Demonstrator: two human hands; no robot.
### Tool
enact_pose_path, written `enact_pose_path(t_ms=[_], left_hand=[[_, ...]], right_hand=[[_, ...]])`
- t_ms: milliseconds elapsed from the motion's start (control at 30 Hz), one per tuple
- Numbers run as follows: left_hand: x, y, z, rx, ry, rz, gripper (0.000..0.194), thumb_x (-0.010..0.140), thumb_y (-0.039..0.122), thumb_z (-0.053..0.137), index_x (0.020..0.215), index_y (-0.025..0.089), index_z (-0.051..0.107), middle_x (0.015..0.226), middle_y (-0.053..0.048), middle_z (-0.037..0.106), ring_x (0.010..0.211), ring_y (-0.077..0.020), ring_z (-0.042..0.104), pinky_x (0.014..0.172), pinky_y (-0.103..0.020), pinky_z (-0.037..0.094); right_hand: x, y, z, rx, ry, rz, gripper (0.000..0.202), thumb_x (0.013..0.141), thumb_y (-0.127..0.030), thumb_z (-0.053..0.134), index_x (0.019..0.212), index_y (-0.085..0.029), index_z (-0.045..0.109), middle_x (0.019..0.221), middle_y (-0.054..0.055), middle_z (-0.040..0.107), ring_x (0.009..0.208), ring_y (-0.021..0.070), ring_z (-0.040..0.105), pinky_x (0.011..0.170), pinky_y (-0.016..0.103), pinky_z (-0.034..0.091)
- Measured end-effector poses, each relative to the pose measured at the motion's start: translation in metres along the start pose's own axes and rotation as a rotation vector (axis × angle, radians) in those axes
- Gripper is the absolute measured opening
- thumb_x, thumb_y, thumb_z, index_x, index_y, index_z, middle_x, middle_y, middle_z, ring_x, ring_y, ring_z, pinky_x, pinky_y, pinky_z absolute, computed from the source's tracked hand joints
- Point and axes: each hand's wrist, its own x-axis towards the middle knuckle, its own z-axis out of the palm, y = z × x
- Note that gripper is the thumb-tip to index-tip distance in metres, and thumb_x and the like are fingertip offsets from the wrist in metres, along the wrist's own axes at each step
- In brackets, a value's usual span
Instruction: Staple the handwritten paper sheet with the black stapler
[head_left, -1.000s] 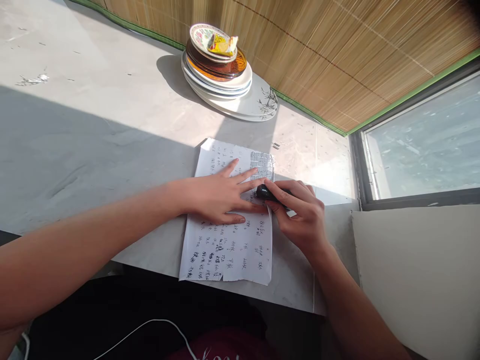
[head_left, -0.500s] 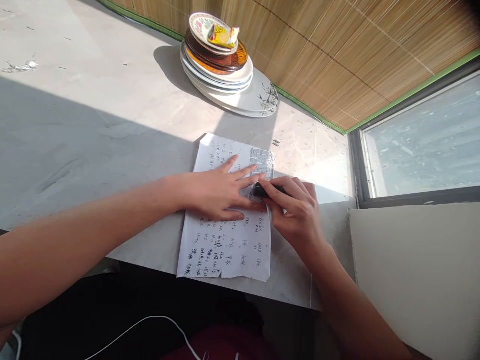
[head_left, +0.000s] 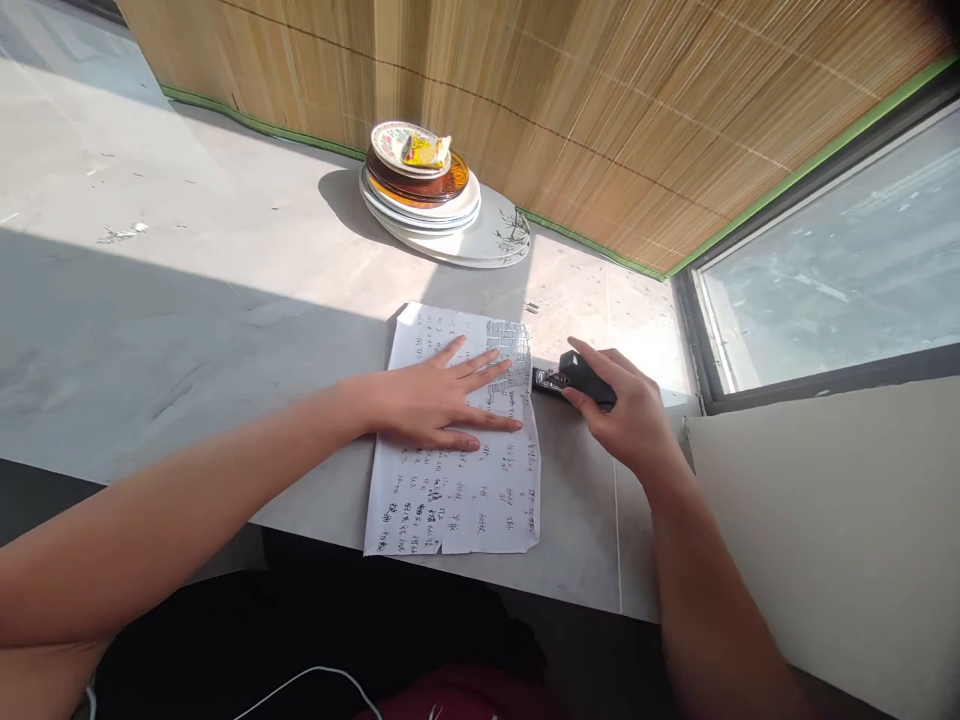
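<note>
A white sheet of paper [head_left: 457,500] with handwriting lies near the table's front edge. Rows of staples [head_left: 510,345] cover its upper right part. My left hand [head_left: 439,400] rests flat on the paper, fingers spread. Just right of the paper's edge, my right hand [head_left: 626,410] is wrapped round a black stapler [head_left: 586,378]. The stapler's jaws are apart, and its base tip is at the paper's right edge.
A stack of plates [head_left: 424,210] with a yellow packet [head_left: 426,151] on top stands at the back. Behind is a bamboo blind [head_left: 465,70]. A window [head_left: 832,250] and white panel [head_left: 832,510] flank the right side. Silvery scraps [head_left: 124,233] lie far left.
My right hand has drawn the stapler rightward off the sheet, and its jaws now stand apart. My left hand stays spread on the paper. The camera view has shifted.
</note>
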Motion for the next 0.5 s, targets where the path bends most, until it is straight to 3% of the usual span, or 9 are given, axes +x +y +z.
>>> enact_pose_path(t_ms=[100, 200, 267, 333, 400, 500], left_hand=[[0.000, 0.001, -0.002, 0.016, 0.025, 0.045, 0.046, 0.098, 0.056, 0.067, 0.143, 0.046, 0.068, 0.175, 0.003, 0.039, 0.165, -0.0346, 0.028, 0.132, -0.059, 0.021], [0.000, -0.002, -0.012, 0.022, 0.109, 0.095, 0.041, 0.100, 0.053, 0.067, 0.139, 0.043, 0.070, 0.165, -0.002, 0.053, 0.157, -0.0326, 0.043, 0.127, -0.055, 0.031], [-0.003, -0.008, -0.022, 0.034, 0.284, 0.083, 0.032, 0.107, 0.046, 0.056, 0.131, 0.034, 0.073, 0.148, -0.007, 0.067, 0.141, -0.0285, 0.057, 0.120, -0.051, 0.040], [-0.008, -0.021, -0.032, 0.069, 0.586, 0.009, 0.035, 0.112, 0.036, 0.041, 0.109, 0.025, 0.074, 0.115, -0.009, 0.076, 0.112, -0.0241, 0.067, 0.107, -0.045, 0.047], [-0.016, -0.038, -0.039, 0.168, 0.832, -0.107, 0.041, 0.112, 0.034, 0.037, 0.084, 0.022, 0.064, 0.085, -0.007, 0.069, 0.085, -0.0219, 0.062, 0.093, -0.041, 0.049], [-0.031, -0.063, -0.044, 0.347, 0.914, -0.305, 0.040, 0.108, 0.032, 0.039, 0.071, 0.024, 0.050, 0.072, -0.005, 0.059, 0.076, -0.0225, 0.055, 0.079, -0.038, 0.046]], right_hand=[[0.000, 0.016, -0.005, -0.045, -0.092, 0.107, 0.042, 0.087, -0.032, 0.074, 0.128, -0.024, 0.070, 0.105, 0.008, 0.076, 0.093, 0.0268, 0.070, 0.078, 0.039, 0.055], [0.002, 0.014, -0.002, -0.086, 0.088, 0.251, 0.014, 0.085, -0.031, 0.072, 0.095, -0.022, 0.068, 0.085, 0.004, 0.071, 0.078, 0.0233, 0.063, 0.070, 0.035, 0.047], [0.005, 0.000, 0.002, -0.090, 0.312, 0.315, 0.014, 0.086, -0.031, 0.071, 0.091, -0.022, 0.062, 0.085, 0.004, 0.067, 0.078, 0.0224, 0.059, 0.070, 0.035, 0.043], [0.008, -0.025, 0.010, -0.029, 0.416, 0.322, 0.016, 0.089, -0.031, 0.069, 0.091, -0.023, 0.056, 0.088, 0.004, 0.064, 0.078, 0.0211, 0.055, 0.069, 0.034, 0.041], [0.012, -0.055, 0.025, 0.108, 0.286, 0.269, 0.017, 0.091, -0.030, 0.067, 0.089, -0.024, 0.051, 0.087, 0.002, 0.061, 0.075, 0.0189, 0.053, 0.067, 0.032, 0.038], [0.016, -0.101, 0.059, 0.278, 0.002, 0.137, 0.016, 0.090, -0.022, 0.064, 0.090, -0.024, 0.048, 0.095, 0.003, 0.061, 0.082, 0.0198, 0.055, 0.069, 0.032, 0.041]])
